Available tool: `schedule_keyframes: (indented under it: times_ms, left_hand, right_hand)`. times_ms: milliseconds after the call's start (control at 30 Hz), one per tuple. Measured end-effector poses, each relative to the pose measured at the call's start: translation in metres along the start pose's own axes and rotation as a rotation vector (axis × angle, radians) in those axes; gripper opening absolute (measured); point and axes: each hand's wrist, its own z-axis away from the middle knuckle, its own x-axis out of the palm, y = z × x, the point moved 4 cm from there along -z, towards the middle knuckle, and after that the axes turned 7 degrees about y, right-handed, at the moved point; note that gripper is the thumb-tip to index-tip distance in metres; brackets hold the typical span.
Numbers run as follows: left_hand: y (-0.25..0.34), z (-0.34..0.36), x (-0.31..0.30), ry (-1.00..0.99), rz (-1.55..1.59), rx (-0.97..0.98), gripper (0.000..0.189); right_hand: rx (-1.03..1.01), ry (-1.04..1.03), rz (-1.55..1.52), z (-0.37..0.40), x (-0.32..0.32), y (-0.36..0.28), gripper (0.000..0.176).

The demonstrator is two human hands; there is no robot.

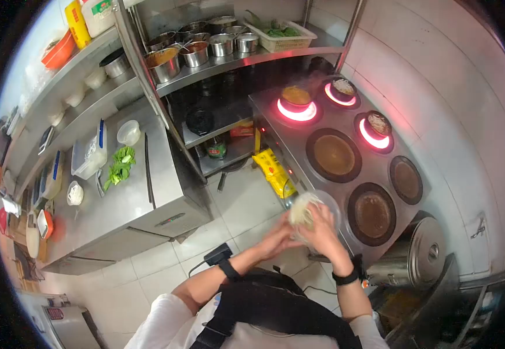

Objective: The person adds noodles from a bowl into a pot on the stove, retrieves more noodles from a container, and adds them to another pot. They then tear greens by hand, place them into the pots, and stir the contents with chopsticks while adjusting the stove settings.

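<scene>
Pale noodles [302, 208] lie bunched in what looks like a clear plastic bowl [335, 203], held at the front edge of the stove. My left hand [280, 237] is closed at the near left side of the bowl, its fingertips partly hidden. From the right, my right hand [322, 228] presses its closed fingers around the noodles. Behind the hands, the steel stove top [270, 110] carries three small pots on glowing red burners: one with orange-brown contents [296, 95], two with pale contents [342, 87] [378, 124].
Left, a steel counter [130, 200] bears leafy greens [120, 166], long chopsticks [149, 171] and a plastic tub [88, 154]. Sauce pots [165, 64] and a basket [281, 43] fill the shelf. A yellow bag [273, 173] stands beside the stove; a lidded steel pot [427, 250] is at right.
</scene>
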Motion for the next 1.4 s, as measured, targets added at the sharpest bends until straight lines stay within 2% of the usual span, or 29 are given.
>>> schedule_keyframes:
  times_ms: [33,100,133,200,233,300,367,467,533,667,733,867,933,1000,1033,1100,1167,1200,1233,1300,1367,1400]
  left_hand:
    - [0.022,-0.001,-0.012,0.001,0.004,-0.009,0.062]
    - [0.064,-0.007,-0.039,0.174,0.127,0.073,0.048]
    - [0.082,-0.012,-0.050,0.167,0.126,0.058,0.048]
    - [0.109,-0.027,-0.073,0.252,0.131,0.084,0.045]
    - [0.121,-0.038,-0.079,0.238,0.136,0.067,0.045]
    - [0.148,-0.062,-0.093,0.250,0.133,0.170,0.045]
    - [0.171,-0.087,-0.098,0.259,0.100,0.160,0.043]
    - [0.197,-0.131,-0.108,0.308,0.011,0.174,0.038]
    - [0.215,-0.163,-0.121,0.353,-0.041,0.171,0.036]
    - [0.239,-0.213,-0.135,0.397,-0.011,0.112,0.039]
    - [0.255,-0.228,-0.139,0.407,-0.017,0.151,0.042]
    - [0.265,-0.246,-0.163,0.465,-0.020,0.119,0.045]
    - [0.276,-0.252,-0.168,0.445,-0.055,0.170,0.045]
    - [0.285,-0.262,-0.180,0.434,-0.060,0.154,0.046]
    - [0.292,-0.267,-0.180,0.418,-0.062,0.151,0.047]
    - [0.306,-0.278,-0.182,0.425,-0.057,0.175,0.045]
    - [0.316,-0.294,-0.187,0.380,-0.010,0.179,0.044]
    - [0.323,-0.302,-0.186,0.378,-0.003,0.186,0.044]
    - [0.329,-0.309,-0.180,0.367,0.007,0.175,0.042]
    - [0.334,-0.324,-0.178,0.359,0.016,0.164,0.041]
    - [0.337,-0.343,-0.182,0.311,0.008,0.326,0.041]
    - [0.343,-0.348,-0.178,0.334,0.031,0.316,0.043]
  right_hand:
    - [-0.052,-0.062,-0.042,-0.027,0.011,-0.010,0.062]
    - [-0.161,-0.170,-0.137,-0.078,0.013,-0.037,0.063]
    - [-0.146,-0.164,-0.135,-0.102,0.010,-0.048,0.063]
    - [-0.162,-0.318,-0.171,-0.140,0.012,-0.067,0.070]
    - [-0.142,-0.313,-0.161,-0.159,0.017,-0.064,0.070]
    - [-0.315,-0.355,-0.048,-0.193,0.034,-0.059,0.074]
    - [-0.309,-0.353,-0.054,-0.231,0.049,-0.047,0.077]
    - [-0.385,-0.249,-0.142,-0.287,0.074,-0.025,0.072]
    - [-0.263,-0.226,-0.013,-0.327,0.087,-0.013,0.071]
    - [-0.266,-0.099,0.081,-0.379,0.095,-0.001,0.066]
    - [-0.241,0.016,0.057,-0.400,0.103,0.006,0.065]
    - [-0.202,-0.070,0.052,-0.433,0.122,0.013,0.063]
    - [-0.318,0.104,-0.012,-0.448,0.143,0.020,0.059]
    - [-0.279,0.059,0.021,-0.464,0.150,0.025,0.058]
    - [-0.251,0.019,0.062,-0.472,0.145,0.023,0.058]
    - [-0.242,0.014,-0.046,-0.488,0.122,0.014,0.056]
    - [-0.142,0.007,-0.116,-0.507,0.101,0.015,0.053]
    - [-0.217,0.054,-0.171,-0.519,0.096,0.020,0.044]
    - [-0.222,0.049,-0.167,-0.529,0.089,0.024,0.044]
    - [0.014,-0.017,-0.227,-0.548,0.077,0.041,0.047]
    - [-0.075,0.155,-0.397,-0.561,0.064,0.058,0.043]
    - [-0.135,0.252,-0.371,-0.567,0.061,0.074,0.041]
